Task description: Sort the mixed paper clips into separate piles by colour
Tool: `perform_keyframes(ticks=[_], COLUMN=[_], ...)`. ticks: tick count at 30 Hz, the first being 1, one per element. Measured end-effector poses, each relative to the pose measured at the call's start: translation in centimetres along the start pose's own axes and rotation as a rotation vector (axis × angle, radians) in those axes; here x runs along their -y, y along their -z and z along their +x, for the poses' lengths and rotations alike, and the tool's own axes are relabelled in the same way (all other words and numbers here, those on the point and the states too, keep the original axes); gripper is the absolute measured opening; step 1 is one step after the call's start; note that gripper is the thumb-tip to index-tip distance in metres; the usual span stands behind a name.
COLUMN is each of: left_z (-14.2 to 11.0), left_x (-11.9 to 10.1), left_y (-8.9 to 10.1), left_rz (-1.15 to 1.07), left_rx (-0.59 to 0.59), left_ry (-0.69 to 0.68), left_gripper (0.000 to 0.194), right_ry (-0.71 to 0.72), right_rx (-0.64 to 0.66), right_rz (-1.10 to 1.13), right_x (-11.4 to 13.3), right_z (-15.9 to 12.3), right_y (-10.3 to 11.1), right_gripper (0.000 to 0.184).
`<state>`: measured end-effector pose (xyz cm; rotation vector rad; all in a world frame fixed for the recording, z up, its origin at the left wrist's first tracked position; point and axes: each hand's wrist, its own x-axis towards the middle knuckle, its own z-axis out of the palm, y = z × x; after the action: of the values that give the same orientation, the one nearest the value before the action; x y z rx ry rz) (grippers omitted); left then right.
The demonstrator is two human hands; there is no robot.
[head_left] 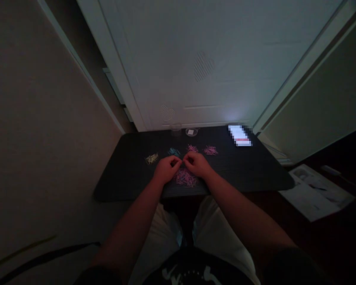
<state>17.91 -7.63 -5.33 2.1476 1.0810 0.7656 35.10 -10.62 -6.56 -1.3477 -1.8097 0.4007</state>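
My left hand and my right hand meet over the dark table, fingertips pinched close together. Anything between the fingers is too small and dim to make out. Just below them lies a mixed pile of thin pink, purple and bluish pieces, partly covered by the hands. Left of my left hand is a small pale yellow pile. A blue pile sits just beyond that hand. Beyond my right hand are one pink pile and another pink pile farther right.
At the back of the dark table stand a clear container and a round clear dish or lid with a white square. A lit phone lies at the back right. White panels rise behind. Papers lie lower right.
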Motion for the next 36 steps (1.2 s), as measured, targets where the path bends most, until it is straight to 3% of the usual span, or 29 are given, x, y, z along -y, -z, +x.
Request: perform_keyframes(ticks=[6,12,19,36], left_z=[0.04,0.05,0.03,0.01], left_x=[0.01,0.37,0.42,0.08], left_y=[-0.03,-0.04,-0.14,-0.1], left_rz=[0.012,-0.022,-0.015,0.005], left_rx=[-0.007,-0.062,-0.033,-0.037], left_ry=[0.004,0.026,0.007,0.017], left_gripper=[0.02,0.018,0.018,0.019], right_ry=[-0.021,-0.081,0.025,-0.047], right_rx=[0.006,-0.084,-0.017,-0.053], right_rz=[0.022,0.07,0.03,0.033], right_x=[0.03,-0.18,0.1,-0.29], right_z=[0.08,0.01,-0.06,0.09], right_y=[0.06,0.24,0.18,0.01], right_gripper=[0.007,0.008,0.004,0.008])
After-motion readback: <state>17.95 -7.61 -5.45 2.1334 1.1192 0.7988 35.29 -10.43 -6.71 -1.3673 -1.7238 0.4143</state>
